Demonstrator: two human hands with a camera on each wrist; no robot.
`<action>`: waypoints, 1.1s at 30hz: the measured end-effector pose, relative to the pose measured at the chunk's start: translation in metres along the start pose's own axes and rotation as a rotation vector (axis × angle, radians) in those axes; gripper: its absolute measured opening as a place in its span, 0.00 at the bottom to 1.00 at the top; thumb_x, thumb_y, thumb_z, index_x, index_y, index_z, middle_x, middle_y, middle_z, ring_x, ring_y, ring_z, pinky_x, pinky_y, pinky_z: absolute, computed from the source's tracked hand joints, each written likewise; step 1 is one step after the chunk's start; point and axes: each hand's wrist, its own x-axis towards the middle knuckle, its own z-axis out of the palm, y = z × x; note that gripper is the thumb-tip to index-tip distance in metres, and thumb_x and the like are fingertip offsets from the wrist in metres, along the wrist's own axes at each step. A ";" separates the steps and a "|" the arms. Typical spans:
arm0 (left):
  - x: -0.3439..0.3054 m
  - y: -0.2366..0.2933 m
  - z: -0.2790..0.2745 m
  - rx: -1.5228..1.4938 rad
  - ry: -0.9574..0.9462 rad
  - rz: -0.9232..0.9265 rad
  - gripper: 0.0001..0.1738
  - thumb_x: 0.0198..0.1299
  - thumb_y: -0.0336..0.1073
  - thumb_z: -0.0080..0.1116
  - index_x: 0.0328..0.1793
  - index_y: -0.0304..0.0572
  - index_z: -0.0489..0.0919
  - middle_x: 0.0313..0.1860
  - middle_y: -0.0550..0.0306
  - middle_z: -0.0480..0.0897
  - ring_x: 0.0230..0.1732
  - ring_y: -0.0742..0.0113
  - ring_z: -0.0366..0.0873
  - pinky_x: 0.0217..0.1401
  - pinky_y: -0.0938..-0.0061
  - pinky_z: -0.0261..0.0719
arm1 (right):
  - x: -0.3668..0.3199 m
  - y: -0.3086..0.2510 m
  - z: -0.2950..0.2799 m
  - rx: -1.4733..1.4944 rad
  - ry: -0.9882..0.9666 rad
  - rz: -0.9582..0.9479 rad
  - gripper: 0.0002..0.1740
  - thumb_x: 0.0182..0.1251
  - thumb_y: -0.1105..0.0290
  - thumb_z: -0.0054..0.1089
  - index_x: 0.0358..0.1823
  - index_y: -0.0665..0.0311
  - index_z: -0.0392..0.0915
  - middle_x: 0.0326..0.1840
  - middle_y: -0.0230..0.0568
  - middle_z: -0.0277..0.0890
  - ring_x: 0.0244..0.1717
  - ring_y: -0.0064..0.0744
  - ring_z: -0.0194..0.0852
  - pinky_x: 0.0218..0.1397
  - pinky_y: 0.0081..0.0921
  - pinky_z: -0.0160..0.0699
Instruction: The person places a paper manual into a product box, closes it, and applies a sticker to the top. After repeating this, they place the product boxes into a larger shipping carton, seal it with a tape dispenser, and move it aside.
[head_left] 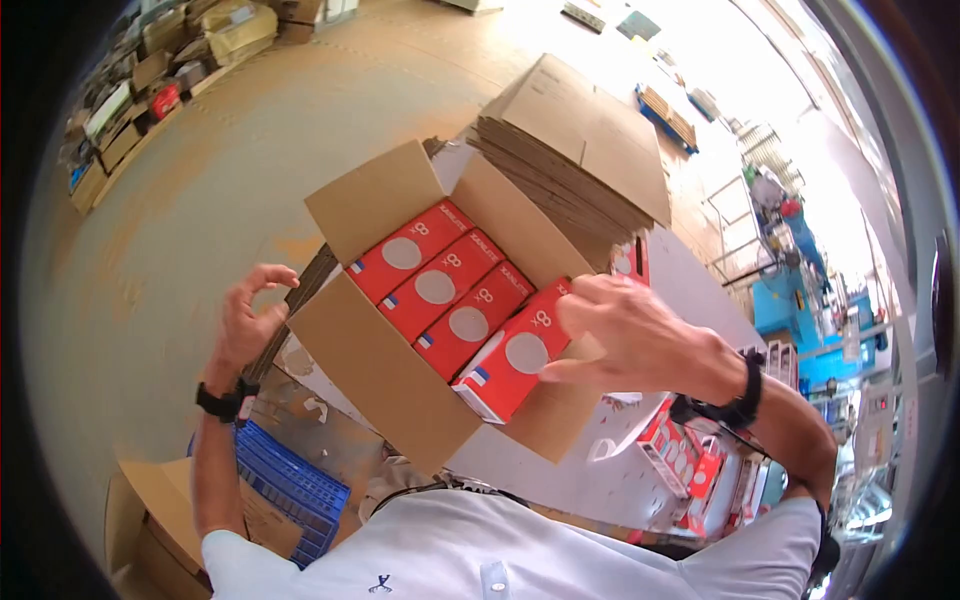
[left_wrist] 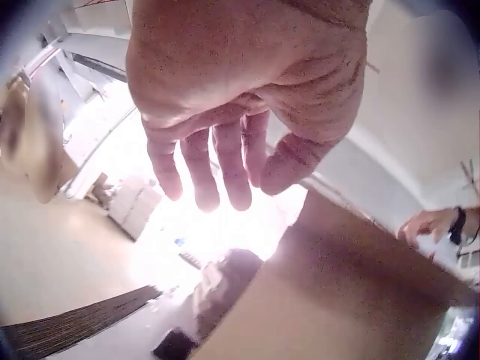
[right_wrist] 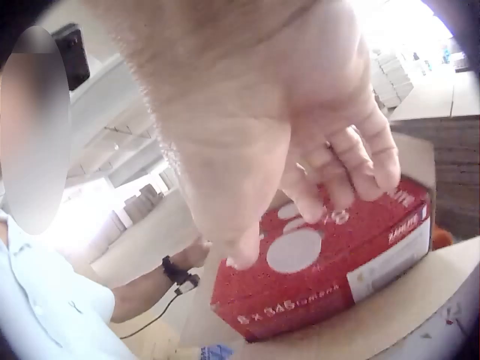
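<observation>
An open cardboard carton [head_left: 385, 370] holds several red boxes printed with pale discs. Three of them [head_left: 435, 286] lie side by side, lower than the rightmost red box [head_left: 525, 350], which sits tilted and raised at the carton's right side. Over that box's right part is the right hand [head_left: 650, 335]; in the right wrist view its fingers and thumb spread across the top of the red box [right_wrist: 300, 262], appearing to touch it. Left of the carton, the left hand [head_left: 250, 315] hangs in the air with loosely bent fingers; its palm [left_wrist: 247, 82] is bare in the left wrist view.
Behind the carton stands a stack of flat cardboard [head_left: 585, 130]. More red boxes [head_left: 680, 455] lie at the right on the white table [head_left: 560, 475]. A blue crate [head_left: 290, 480] and another open carton [head_left: 150, 500] stand at lower left. Carton flaps stick outward.
</observation>
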 end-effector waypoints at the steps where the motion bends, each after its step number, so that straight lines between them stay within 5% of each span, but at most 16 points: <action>1: -0.003 -0.014 0.015 0.045 0.033 -0.042 0.28 0.64 0.28 0.66 0.71 0.41 0.79 0.64 0.52 0.86 0.68 0.59 0.81 0.73 0.60 0.76 | 0.007 0.001 0.023 -0.069 0.002 -0.076 0.35 0.68 0.38 0.69 0.41 0.70 0.80 0.41 0.51 0.77 0.45 0.53 0.79 0.51 0.45 0.80; 4: -0.004 -0.033 0.069 -0.282 -0.087 0.050 0.39 0.66 0.35 0.70 0.82 0.41 0.69 0.77 0.48 0.76 0.76 0.60 0.74 0.81 0.58 0.68 | 0.031 0.007 0.072 -0.065 -0.110 -0.053 0.39 0.72 0.35 0.62 0.50 0.73 0.79 0.47 0.55 0.78 0.54 0.56 0.79 0.58 0.46 0.78; 6: -0.014 -0.062 0.091 -0.497 -0.160 -0.178 0.42 0.65 0.38 0.73 0.83 0.40 0.66 0.80 0.48 0.72 0.78 0.60 0.71 0.81 0.58 0.68 | 0.043 0.011 0.107 -0.079 -0.098 -0.093 0.40 0.74 0.35 0.59 0.55 0.74 0.78 0.51 0.57 0.78 0.59 0.57 0.78 0.63 0.46 0.76; 9: 0.005 -0.065 0.098 -0.530 -0.157 -0.153 0.45 0.64 0.39 0.74 0.84 0.41 0.65 0.81 0.48 0.70 0.79 0.60 0.70 0.82 0.58 0.68 | 0.048 -0.003 0.087 -0.132 -0.271 0.029 0.38 0.75 0.38 0.59 0.58 0.72 0.77 0.59 0.57 0.78 0.65 0.55 0.76 0.70 0.45 0.72; 12: 0.028 -0.057 0.091 -0.546 -0.187 -0.139 0.47 0.63 0.40 0.75 0.85 0.41 0.63 0.82 0.48 0.69 0.80 0.59 0.69 0.82 0.58 0.68 | 0.015 0.008 0.056 0.297 -0.269 0.083 0.32 0.73 0.45 0.66 0.62 0.67 0.78 0.67 0.53 0.78 0.70 0.47 0.76 0.71 0.43 0.75; 14: 0.032 -0.056 0.086 -0.565 -0.207 -0.151 0.48 0.63 0.40 0.76 0.85 0.41 0.62 0.83 0.48 0.68 0.80 0.59 0.69 0.82 0.58 0.68 | -0.046 0.019 0.051 0.672 0.097 0.207 0.32 0.71 0.51 0.70 0.68 0.62 0.77 0.64 0.49 0.82 0.70 0.40 0.78 0.66 0.43 0.80; 16: 0.034 -0.053 0.082 -0.568 -0.225 -0.151 0.50 0.62 0.41 0.76 0.86 0.41 0.61 0.83 0.48 0.67 0.81 0.59 0.68 0.82 0.58 0.68 | -0.114 0.052 0.098 0.538 0.206 0.274 0.43 0.64 0.59 0.79 0.77 0.59 0.69 0.70 0.51 0.78 0.74 0.44 0.76 0.66 0.42 0.83; 19: 0.031 -0.042 0.084 -0.574 -0.263 -0.145 0.52 0.61 0.42 0.78 0.87 0.41 0.60 0.84 0.48 0.65 0.82 0.59 0.67 0.82 0.57 0.69 | -0.141 0.027 0.220 0.866 0.407 0.468 0.61 0.56 0.61 0.86 0.87 0.52 0.53 0.82 0.53 0.64 0.81 0.49 0.65 0.75 0.42 0.78; 21: 0.026 -0.028 0.085 -0.574 -0.297 -0.139 0.53 0.61 0.42 0.78 0.87 0.41 0.59 0.85 0.48 0.64 0.82 0.58 0.66 0.82 0.57 0.69 | -0.112 -0.009 0.258 1.051 0.533 0.392 0.77 0.49 0.58 0.90 0.91 0.52 0.35 0.90 0.54 0.44 0.88 0.55 0.50 0.84 0.46 0.65; 25: -0.014 -0.005 0.113 -0.275 -0.392 -0.097 0.56 0.60 0.43 0.80 0.89 0.42 0.56 0.86 0.48 0.62 0.84 0.57 0.64 0.82 0.56 0.69 | -0.097 -0.027 0.266 0.748 0.590 0.371 0.79 0.48 0.54 0.89 0.90 0.59 0.33 0.93 0.58 0.32 0.91 0.57 0.38 0.91 0.48 0.48; 27: -0.033 0.041 0.133 -0.320 -0.342 0.091 0.54 0.59 0.42 0.79 0.88 0.44 0.59 0.86 0.44 0.61 0.84 0.54 0.63 0.83 0.55 0.68 | -0.107 -0.025 0.265 0.599 0.704 0.335 0.79 0.48 0.53 0.88 0.90 0.63 0.32 0.92 0.60 0.31 0.92 0.59 0.36 0.92 0.49 0.44; 28: -0.040 0.064 0.144 -0.348 -0.307 0.183 0.54 0.59 0.42 0.79 0.88 0.44 0.61 0.86 0.43 0.61 0.85 0.52 0.63 0.83 0.54 0.67 | -0.114 -0.024 0.258 0.685 0.808 0.269 0.71 0.51 0.53 0.86 0.89 0.61 0.43 0.92 0.59 0.35 0.92 0.59 0.34 0.91 0.50 0.46; 31: -0.035 0.109 0.156 0.050 -0.297 0.378 0.50 0.56 0.42 0.79 0.85 0.44 0.68 0.87 0.38 0.59 0.86 0.47 0.61 0.85 0.53 0.64 | -0.118 -0.019 0.249 0.245 0.691 0.061 0.63 0.51 0.54 0.86 0.87 0.58 0.55 0.92 0.55 0.39 0.93 0.56 0.33 0.90 0.52 0.50; 32: -0.035 0.112 0.157 0.053 -0.304 0.316 0.45 0.57 0.42 0.76 0.81 0.40 0.74 0.87 0.38 0.61 0.84 0.43 0.64 0.84 0.53 0.67 | -0.118 -0.022 0.239 0.265 0.632 0.122 0.49 0.52 0.56 0.86 0.76 0.57 0.72 0.87 0.53 0.57 0.91 0.54 0.44 0.87 0.52 0.59; 33: -0.033 0.107 0.158 -0.110 -0.292 0.243 0.43 0.58 0.42 0.76 0.81 0.40 0.74 0.86 0.39 0.62 0.82 0.45 0.67 0.81 0.55 0.71 | -0.118 -0.016 0.242 0.378 0.684 0.100 0.46 0.52 0.57 0.86 0.73 0.58 0.75 0.84 0.53 0.62 0.89 0.54 0.50 0.86 0.52 0.62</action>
